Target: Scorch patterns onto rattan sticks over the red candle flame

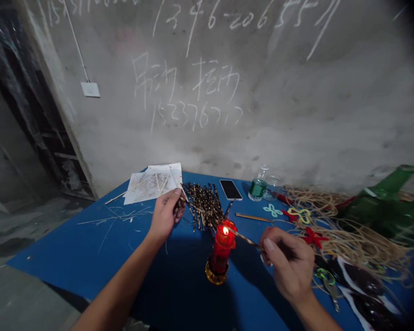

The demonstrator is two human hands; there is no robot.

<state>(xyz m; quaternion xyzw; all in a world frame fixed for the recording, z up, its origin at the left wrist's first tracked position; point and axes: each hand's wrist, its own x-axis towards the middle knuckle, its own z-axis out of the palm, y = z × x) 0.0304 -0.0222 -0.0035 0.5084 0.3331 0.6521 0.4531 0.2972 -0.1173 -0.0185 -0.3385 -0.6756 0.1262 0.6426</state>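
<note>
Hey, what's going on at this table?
A person holds what looks like one thin stick between the left hand and the right hand, its middle at the flame of a lit red candle. Beyond the candle, a pile of similar dark, mottled sticks lies on the blue table, beside a phone.

The left hand [165, 212], right hand [291, 263] and forearms [124, 280] are bare.

Glossy candle [221, 255], matt tabletop [89, 250], rough concrete wall [290, 115], smooth glass bottles [393, 185].
</note>
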